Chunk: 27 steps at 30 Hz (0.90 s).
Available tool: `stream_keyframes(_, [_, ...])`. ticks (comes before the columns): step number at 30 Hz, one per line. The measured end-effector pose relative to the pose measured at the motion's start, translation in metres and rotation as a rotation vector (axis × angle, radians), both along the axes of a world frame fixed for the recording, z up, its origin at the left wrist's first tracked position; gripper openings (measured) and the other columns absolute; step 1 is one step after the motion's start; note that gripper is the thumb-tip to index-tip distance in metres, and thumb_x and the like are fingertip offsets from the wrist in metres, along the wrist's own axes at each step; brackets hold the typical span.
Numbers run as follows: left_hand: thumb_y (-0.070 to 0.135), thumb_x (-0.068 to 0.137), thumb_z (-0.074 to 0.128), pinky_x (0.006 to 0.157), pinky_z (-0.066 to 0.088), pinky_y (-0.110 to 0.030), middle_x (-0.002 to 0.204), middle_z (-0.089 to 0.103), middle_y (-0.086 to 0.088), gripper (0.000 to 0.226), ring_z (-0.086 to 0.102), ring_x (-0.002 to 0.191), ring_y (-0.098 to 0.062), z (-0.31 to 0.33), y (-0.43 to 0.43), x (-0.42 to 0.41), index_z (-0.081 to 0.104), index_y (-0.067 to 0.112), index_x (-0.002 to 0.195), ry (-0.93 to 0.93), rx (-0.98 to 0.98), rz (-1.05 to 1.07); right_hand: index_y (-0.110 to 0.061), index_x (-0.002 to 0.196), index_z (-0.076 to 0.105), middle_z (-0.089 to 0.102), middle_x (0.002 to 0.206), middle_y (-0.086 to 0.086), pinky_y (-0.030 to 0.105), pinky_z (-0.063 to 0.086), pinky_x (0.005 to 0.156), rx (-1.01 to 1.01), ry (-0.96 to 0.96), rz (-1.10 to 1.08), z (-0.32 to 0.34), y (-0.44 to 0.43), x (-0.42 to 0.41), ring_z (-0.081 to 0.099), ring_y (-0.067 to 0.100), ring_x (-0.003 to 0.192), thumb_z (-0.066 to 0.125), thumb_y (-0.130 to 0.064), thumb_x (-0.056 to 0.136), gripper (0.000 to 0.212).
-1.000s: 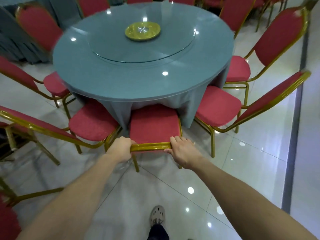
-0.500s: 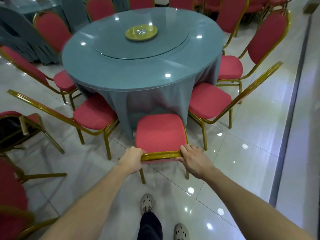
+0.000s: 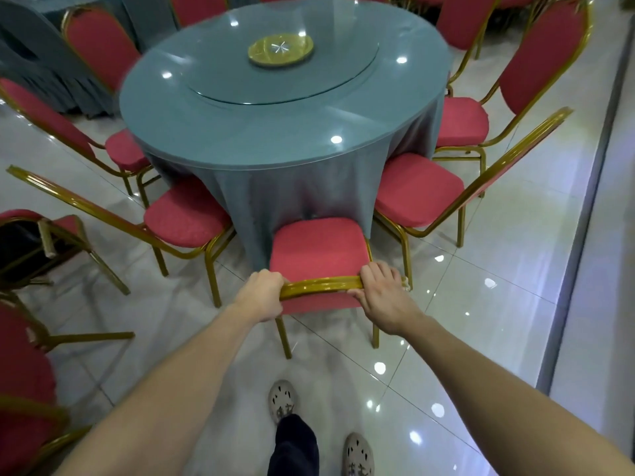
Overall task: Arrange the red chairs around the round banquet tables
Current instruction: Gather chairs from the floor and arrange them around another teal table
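A red chair (image 3: 318, 249) with a gold frame stands in front of me, its seat front touching the grey-blue cloth of the round banquet table (image 3: 275, 132). My left hand (image 3: 263, 295) grips the left end of its gold top rail. My right hand (image 3: 381, 297) grips the right end of the same rail. Two red chairs (image 3: 187, 218) flank it on the left and another red chair (image 3: 415, 187) on the right, seats toward the table.
A glass turntable with a gold dish (image 3: 281, 49) sits on the table. More red chairs ring the far side. Loose chairs (image 3: 24, 352) stand at my left. My feet (image 3: 281, 401) are on glossy tile; a grey raised strip (image 3: 584, 235) runs along the right.
The chair I hold has slid back out from under the table edge toward me, and I have stepped back; both hands kept their grip on the top rail.
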<state>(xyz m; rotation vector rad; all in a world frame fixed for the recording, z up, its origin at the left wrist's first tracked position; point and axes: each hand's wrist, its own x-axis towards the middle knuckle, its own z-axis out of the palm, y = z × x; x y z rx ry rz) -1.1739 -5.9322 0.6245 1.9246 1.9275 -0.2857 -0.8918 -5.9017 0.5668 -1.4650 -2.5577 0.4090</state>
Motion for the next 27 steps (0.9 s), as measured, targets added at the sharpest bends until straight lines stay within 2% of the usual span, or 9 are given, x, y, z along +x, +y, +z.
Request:
stream_keyframes(3, [0.010, 0.085, 0.069, 0.078, 0.061, -0.040, 0.084, 0.068, -0.001, 0.021, 0.068, 0.084, -0.027, 0.004, 0.030, -0.008, 0.077, 0.026, 0.097, 0.047, 0.024, 0.009, -0.019, 0.107, 0.044, 0.049, 0.114, 0.003, 0.049, 0.036, 0.109, -0.004, -0.002, 0.018, 0.003, 0.035, -0.013, 0.045, 0.027, 0.115, 0.031, -0.060, 0.110, 0.043])
stream_keyframes(7, [0.013, 0.081, 0.070, 0.075, 0.060, -0.039, 0.077, 0.066, 0.002, 0.015, 0.069, 0.082, -0.027, 0.003, 0.059, -0.022, 0.075, 0.026, 0.087, 0.109, 0.053, 0.011, -0.019, 0.107, 0.045, 0.049, 0.114, 0.003, 0.049, 0.034, 0.113, 0.017, 0.008, 0.001, -0.001, 0.064, -0.028, 0.045, 0.027, 0.117, 0.027, -0.061, 0.108, 0.046])
stream_keyframes(13, [0.018, 0.081, 0.074, 0.079, 0.063, -0.041, 0.081, 0.068, 0.003, 0.021, 0.070, 0.082, -0.026, -0.003, 0.083, -0.032, 0.079, 0.030, 0.099, 0.159, 0.074, 0.001, -0.021, 0.104, 0.042, 0.047, 0.112, 0.001, 0.048, 0.033, 0.114, 0.015, 0.022, -0.001, -0.001, 0.090, -0.038, 0.044, 0.025, 0.114, 0.026, -0.062, 0.108, 0.045])
stream_keyframes(22, [0.020, 0.081, 0.074, 0.077, 0.064, -0.040, 0.078, 0.068, 0.005, 0.022, 0.070, 0.079, -0.023, -0.006, 0.108, -0.060, 0.078, 0.031, 0.100, 0.184, 0.048, -0.035, -0.020, 0.107, 0.043, 0.048, 0.113, 0.000, 0.048, 0.029, 0.119, -0.059, 0.013, 0.006, 0.014, 0.106, -0.060, 0.045, 0.025, 0.116, 0.028, -0.064, 0.108, 0.046])
stream_keyframes(25, [0.025, 0.083, 0.079, 0.083, 0.064, -0.041, 0.091, 0.074, 0.005, 0.037, 0.072, 0.088, -0.022, -0.006, 0.110, -0.064, 0.075, 0.034, 0.119, 0.152, 0.039, -0.051, -0.021, 0.108, 0.046, 0.051, 0.115, -0.001, 0.048, 0.030, 0.117, -0.121, 0.022, -0.042, 0.019, 0.105, -0.064, 0.045, 0.023, 0.118, 0.030, -0.076, 0.104, 0.057])
stream_keyframes(27, [0.035, 0.082, 0.088, 0.093, 0.062, -0.041, 0.114, 0.076, 0.002, 0.068, 0.073, 0.104, -0.023, -0.008, 0.104, -0.072, 0.062, 0.036, 0.144, 0.037, 0.024, 0.006, -0.022, 0.108, 0.050, 0.055, 0.118, 0.000, 0.049, 0.030, 0.118, -0.169, 0.040, -0.097, 0.026, 0.104, -0.071, 0.048, 0.023, 0.120, 0.025, -0.082, 0.101, 0.065])
